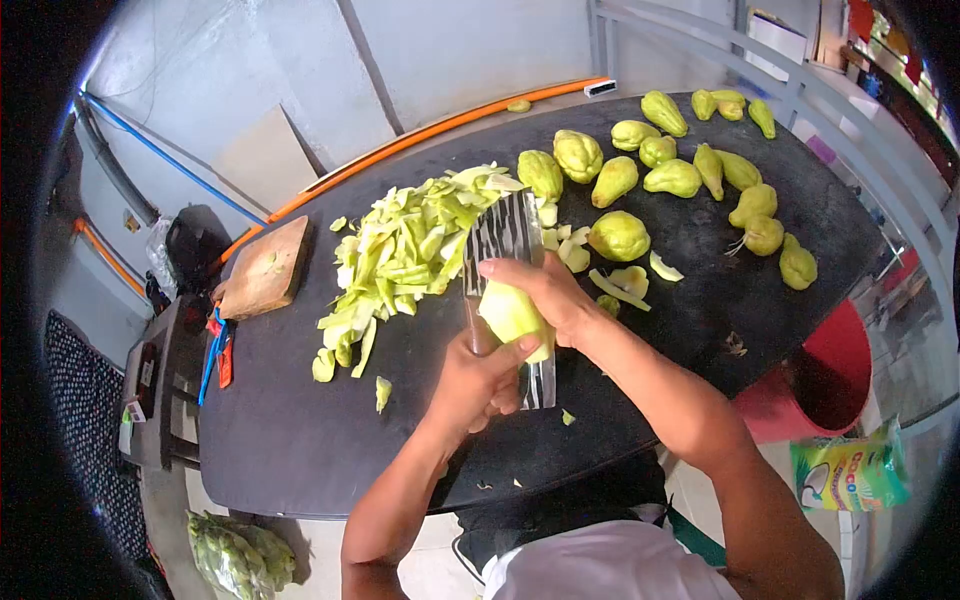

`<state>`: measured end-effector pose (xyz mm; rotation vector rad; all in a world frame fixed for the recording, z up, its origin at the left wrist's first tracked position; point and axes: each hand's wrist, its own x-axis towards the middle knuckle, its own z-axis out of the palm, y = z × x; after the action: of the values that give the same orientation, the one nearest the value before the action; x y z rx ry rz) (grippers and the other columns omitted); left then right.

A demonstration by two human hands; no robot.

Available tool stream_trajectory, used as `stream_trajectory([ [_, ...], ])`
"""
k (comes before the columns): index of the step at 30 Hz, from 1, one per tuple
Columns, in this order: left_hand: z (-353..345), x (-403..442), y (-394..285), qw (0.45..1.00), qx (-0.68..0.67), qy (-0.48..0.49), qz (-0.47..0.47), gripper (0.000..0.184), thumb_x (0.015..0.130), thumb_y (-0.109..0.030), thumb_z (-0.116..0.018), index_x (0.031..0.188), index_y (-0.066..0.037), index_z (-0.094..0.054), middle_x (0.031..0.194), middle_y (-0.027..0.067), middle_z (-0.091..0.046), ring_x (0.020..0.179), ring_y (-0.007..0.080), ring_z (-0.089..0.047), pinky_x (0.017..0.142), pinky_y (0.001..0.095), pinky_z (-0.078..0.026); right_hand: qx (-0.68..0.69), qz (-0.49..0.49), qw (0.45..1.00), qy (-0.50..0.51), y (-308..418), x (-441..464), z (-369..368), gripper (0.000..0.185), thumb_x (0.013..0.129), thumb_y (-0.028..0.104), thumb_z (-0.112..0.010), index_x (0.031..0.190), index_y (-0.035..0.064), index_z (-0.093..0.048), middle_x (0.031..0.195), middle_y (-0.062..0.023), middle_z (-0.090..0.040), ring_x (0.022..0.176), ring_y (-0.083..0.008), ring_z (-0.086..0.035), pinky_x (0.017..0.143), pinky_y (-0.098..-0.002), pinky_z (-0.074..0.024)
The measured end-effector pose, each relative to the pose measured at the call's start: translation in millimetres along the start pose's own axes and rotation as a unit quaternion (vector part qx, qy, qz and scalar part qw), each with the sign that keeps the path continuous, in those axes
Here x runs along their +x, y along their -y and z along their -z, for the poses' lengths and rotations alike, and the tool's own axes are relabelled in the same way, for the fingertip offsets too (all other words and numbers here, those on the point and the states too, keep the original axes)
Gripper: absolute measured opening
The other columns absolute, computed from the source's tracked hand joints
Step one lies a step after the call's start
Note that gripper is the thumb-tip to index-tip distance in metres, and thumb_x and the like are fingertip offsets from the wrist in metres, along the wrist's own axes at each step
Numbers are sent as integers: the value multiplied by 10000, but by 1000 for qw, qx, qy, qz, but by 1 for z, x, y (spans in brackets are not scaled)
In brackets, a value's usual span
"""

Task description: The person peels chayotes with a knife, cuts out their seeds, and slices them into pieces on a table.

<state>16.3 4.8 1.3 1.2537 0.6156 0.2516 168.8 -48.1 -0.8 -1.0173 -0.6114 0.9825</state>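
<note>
A pale green peeled chayote (513, 318) is between my two hands above the near middle of the table. My left hand (478, 375) is closed around its lower left side, thumb pressed on its surface. From the upper right, my right hand (548, 297) grips it, with the thumb across its top and the fingers mostly hidden behind. Behind the chayote shows a wide, shiny, flat strip (505, 235) with black and silver streaks, like a metal blade; I cannot tell whether a hand holds it. A brownish piece (482, 328) sticks up beside my left hand.
On the dark table (320, 440) lie a heap of green peelings (410, 245) and several whole chayotes (620, 236). A wooden board (266, 268) and a red-and-blue tool (219, 352) sit at the left edge. A red bin (820, 380) stands below right.
</note>
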Motion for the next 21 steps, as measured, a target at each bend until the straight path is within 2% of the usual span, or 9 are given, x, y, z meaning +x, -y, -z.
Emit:
stream_trajectory([
  [3, 7, 7, -1, 999, 11, 7, -37, 337, 870, -236, -792, 988, -24, -558, 545, 2, -491, 370, 117, -460, 345, 272, -320, 45, 11, 998, -48, -5, 4, -3, 287, 877, 339, -750, 966, 86, -648, 737, 16, -608, 604, -105, -604, 553, -261, -508],
  [8, 14, 12, -14, 978, 78, -114, -155, 294, 886, -112, -751, 1103, 0, -587, 647, -3, -556, 461, 92, -474, 428, 263, -365, 104, 40, 987, -119, -14, 19, 5, 618, 910, 552, -682, 1247, 60, -519, 1103, -92, -603, 944, -166, -648, 796, -350, -573],
  [9, 18, 13, -18, 965, 115, -152, -182, 283, 887, -100, -747, 1103, -1, -593, 688, -18, -561, 528, 74, -489, 484, 253, -395, 218, 14, 967, -128, -6, 14, -1, 618, 930, 551, -655, 1289, 76, -488, 1166, -104, -591, 987, -191, -658, 854, -372, -571],
  [10, 26, 22, -12, 932, 152, -179, -276, 201, 897, -61, -732, 938, -53, -535, 573, -25, -484, 396, 80, -413, 365, 273, -324, 203, 30, 970, -129, -7, 17, 3, 604, 932, 537, -658, 1290, 83, -487, 1166, -99, -595, 1000, -195, -661, 861, -376, -571],
  [11, 30, 22, -14, 929, 144, -186, -286, 199, 891, -43, -731, 951, -51, -542, 583, -29, -488, 407, 75, -416, 375, 267, -327, 188, 48, 972, -131, -11, 22, 11, 590, 934, 524, -661, 1291, 90, -485, 1167, -94, -600, 1013, -199, -663, 868, -381, -571],
  [13, 37, 21, -17, 923, 144, -205, -292, 207, 877, -12, -731, 983, -41, -556, 611, -36, -499, 448, 62, -435, 412, 254, -346, 165, 40, 984, -54, -6, 23, 23, 551, 900, 272, -698, 1372, 120, -456, 1220, -101, -580, 1042, -206, -626, 921, -400, -543],
  [16, 41, 14, -20, 911, 176, -228, -295, 236, 855, -80, -753, 952, -20, -547, 792, -23, -547, 719, 65, -484, 643, 252, -426, 22, -6, 993, -112, -12, 16, 17, 782, 786, 45, -738, 1486, 130, -401, 1378, -173, -499, 1172, -288, -555, 973, -420, -506],
  [18, 47, 20, -17, 894, 179, -239, -335, 246, 852, -76, -755, 930, -31, -526, 779, -16, -548, 694, 61, -483, 616, 246, -420, -226, 119, 965, -56, -25, 23, 22, 776, 770, 34, -756, 1466, 126, -427, 1381, -156, -507, 1197, -278, -551, 983, -426, -499],
  [21, 51, 12, -24, 885, 158, -271, -345, 246, 850, -40, -750, 934, -39, -519, 758, -15, -564, 623, 46, -471, 548, 228, -398, -479, 255, 840, 6, -31, 19, 21, 762, 718, 52, -807, 1411, 109, -495, 1369, -123, -529, 1237, -315, -550, 1021, -427, -485],
])
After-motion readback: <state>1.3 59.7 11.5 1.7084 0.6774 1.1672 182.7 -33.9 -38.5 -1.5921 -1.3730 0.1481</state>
